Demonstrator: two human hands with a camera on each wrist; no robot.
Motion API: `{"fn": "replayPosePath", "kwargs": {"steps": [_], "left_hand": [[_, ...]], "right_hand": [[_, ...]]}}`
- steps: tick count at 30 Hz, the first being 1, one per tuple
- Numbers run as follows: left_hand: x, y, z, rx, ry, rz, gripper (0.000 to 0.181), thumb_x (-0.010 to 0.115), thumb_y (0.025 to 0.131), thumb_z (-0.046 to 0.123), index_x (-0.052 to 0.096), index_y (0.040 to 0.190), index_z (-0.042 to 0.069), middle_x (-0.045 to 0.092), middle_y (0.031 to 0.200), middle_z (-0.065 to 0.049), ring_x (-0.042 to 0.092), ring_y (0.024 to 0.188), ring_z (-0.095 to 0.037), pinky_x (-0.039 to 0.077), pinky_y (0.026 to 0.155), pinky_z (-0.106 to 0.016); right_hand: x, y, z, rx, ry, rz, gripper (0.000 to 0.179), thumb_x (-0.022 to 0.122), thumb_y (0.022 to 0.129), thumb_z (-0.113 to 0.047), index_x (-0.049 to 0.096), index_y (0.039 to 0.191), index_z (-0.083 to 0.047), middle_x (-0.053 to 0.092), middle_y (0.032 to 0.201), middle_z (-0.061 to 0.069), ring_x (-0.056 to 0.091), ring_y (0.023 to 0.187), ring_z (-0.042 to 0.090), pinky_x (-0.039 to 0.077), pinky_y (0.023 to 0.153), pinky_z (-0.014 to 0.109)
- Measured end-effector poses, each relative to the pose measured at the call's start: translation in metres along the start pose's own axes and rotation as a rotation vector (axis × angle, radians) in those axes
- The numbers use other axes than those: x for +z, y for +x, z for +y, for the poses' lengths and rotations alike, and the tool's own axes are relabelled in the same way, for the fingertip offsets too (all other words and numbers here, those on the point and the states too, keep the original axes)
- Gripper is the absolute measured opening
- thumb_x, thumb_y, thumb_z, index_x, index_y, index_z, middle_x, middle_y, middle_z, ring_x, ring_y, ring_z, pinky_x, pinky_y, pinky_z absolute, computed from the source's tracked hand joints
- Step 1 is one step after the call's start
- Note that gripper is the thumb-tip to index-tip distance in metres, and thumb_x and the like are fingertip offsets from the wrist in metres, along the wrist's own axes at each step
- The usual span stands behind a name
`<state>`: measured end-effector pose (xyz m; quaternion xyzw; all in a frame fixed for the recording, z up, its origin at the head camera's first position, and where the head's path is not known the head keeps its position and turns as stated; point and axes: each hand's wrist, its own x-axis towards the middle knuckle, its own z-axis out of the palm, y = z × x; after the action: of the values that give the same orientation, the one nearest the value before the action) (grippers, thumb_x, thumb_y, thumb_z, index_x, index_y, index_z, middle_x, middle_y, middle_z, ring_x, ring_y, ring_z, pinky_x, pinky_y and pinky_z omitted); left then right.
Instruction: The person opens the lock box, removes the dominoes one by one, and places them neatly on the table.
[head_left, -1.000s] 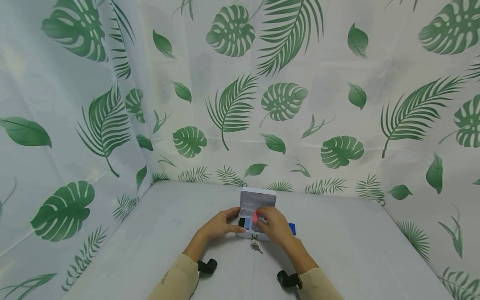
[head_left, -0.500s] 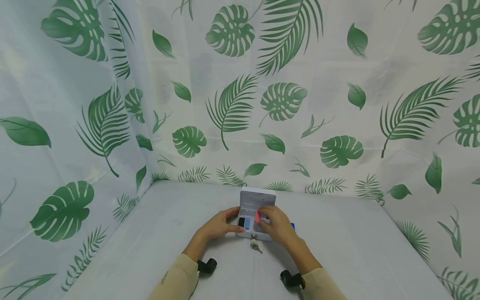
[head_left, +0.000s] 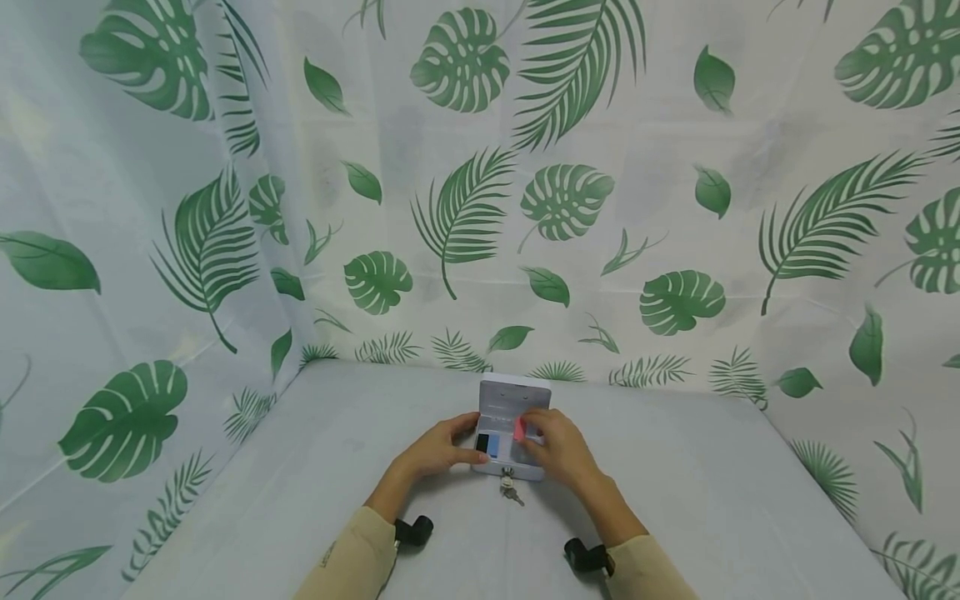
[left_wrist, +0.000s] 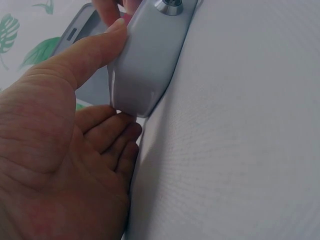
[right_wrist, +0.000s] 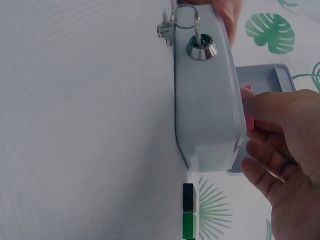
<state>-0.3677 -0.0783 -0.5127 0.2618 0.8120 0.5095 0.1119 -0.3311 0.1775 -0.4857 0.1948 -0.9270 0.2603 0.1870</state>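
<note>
A small pale grey cash box [head_left: 487, 471] stands on the table with its lid [head_left: 516, 398] raised. A bunch of keys [head_left: 511, 490] hangs from its front lock [right_wrist: 201, 47]. My left hand [head_left: 438, 450] holds the box's left end, thumb on the rim and fingers against the side. Over the right part of the box, my right hand [head_left: 558, 450] pinches a small pink block [head_left: 520, 429] between thumb and fingers; most of it is hidden in the right wrist view. A black piece [head_left: 483, 442] and a light blue piece [head_left: 493, 446] lie side by side in the box's left part.
In the right wrist view, a black block [right_wrist: 188, 197] and a green block [right_wrist: 189, 225] sit beyond the box's right end. A white cloth [head_left: 712, 492] covers the table. Leaf-print sheets [head_left: 480, 200] hang behind and at the sides.
My right hand has shifted slightly right with the pink block. The blue thing beside the box's right end is now hidden behind that hand. My left hand stays on the box.
</note>
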Motion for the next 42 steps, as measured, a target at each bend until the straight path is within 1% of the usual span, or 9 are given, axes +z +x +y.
{"fn": "replayPosePath", "kwargs": {"steps": [9, 15, 21, 27, 36, 42], "left_hand": [[0.000, 0.001, -0.001, -0.009, 0.017, 0.004, 0.088, 0.086, 0.087, 0.038, 0.043, 0.159, 0.012, 0.045, 0.164, -0.006, 0.038, 0.154, -0.030, 0.030, 0.127, -0.052], [0.000, 0.000, 0.000, -0.007, 0.016, 0.008, 0.087, 0.086, 0.087, 0.037, 0.044, 0.158, 0.011, 0.046, 0.163, -0.007, 0.039, 0.154, -0.031, 0.031, 0.127, -0.052], [0.000, 0.000, 0.001, 0.001, 0.015, 0.006, 0.087, 0.086, 0.087, 0.035, 0.044, 0.158, 0.010, 0.047, 0.162, -0.007, 0.040, 0.153, -0.030, 0.030, 0.127, -0.052], [0.000, -0.001, 0.002, -0.005, 0.014, 0.007, 0.087, 0.087, 0.086, 0.035, 0.044, 0.158, 0.010, 0.047, 0.162, -0.007, 0.039, 0.154, -0.030, 0.030, 0.127, -0.053], [0.000, 0.000, 0.001, -0.008, 0.013, 0.010, 0.088, 0.087, 0.086, 0.035, 0.043, 0.158, 0.010, 0.046, 0.163, -0.008, 0.040, 0.153, -0.031, 0.031, 0.127, -0.052], [0.000, 0.001, -0.001, 0.000, 0.010, 0.007, 0.088, 0.086, 0.086, 0.034, 0.043, 0.158, 0.009, 0.046, 0.162, -0.008, 0.040, 0.153, -0.030, 0.031, 0.127, -0.051]], "right_hand": [[-0.006, 0.000, 0.004, -0.012, 0.017, 0.015, 0.032, 0.084, 0.086, -0.009, 0.076, 0.116, -0.004, 0.074, 0.121, 0.010, 0.068, 0.099, 0.025, 0.060, 0.082, 0.042], [-0.009, 0.000, 0.010, -0.008, 0.020, 0.014, 0.033, 0.085, 0.086, -0.010, 0.076, 0.117, -0.006, 0.074, 0.122, 0.010, 0.068, 0.097, 0.023, 0.061, 0.081, 0.040], [-0.013, -0.001, 0.014, -0.025, 0.013, 0.021, 0.033, 0.085, 0.085, -0.010, 0.075, 0.116, -0.006, 0.075, 0.121, 0.010, 0.068, 0.093, 0.023, 0.060, 0.079, 0.039], [-0.017, -0.001, 0.017, -0.037, 0.019, 0.032, 0.031, 0.085, 0.085, -0.009, 0.075, 0.115, -0.006, 0.075, 0.120, 0.010, 0.068, 0.094, 0.025, 0.060, 0.079, 0.040], [-0.021, -0.002, 0.018, -0.025, 0.027, 0.012, 0.031, 0.084, 0.087, -0.011, 0.075, 0.117, -0.007, 0.075, 0.121, 0.008, 0.067, 0.095, 0.024, 0.058, 0.078, 0.037], [-0.028, -0.004, 0.022, -0.024, 0.056, -0.013, 0.035, 0.084, 0.088, -0.014, 0.074, 0.121, -0.007, 0.074, 0.123, 0.007, 0.065, 0.096, 0.021, 0.057, 0.077, 0.033]]}}
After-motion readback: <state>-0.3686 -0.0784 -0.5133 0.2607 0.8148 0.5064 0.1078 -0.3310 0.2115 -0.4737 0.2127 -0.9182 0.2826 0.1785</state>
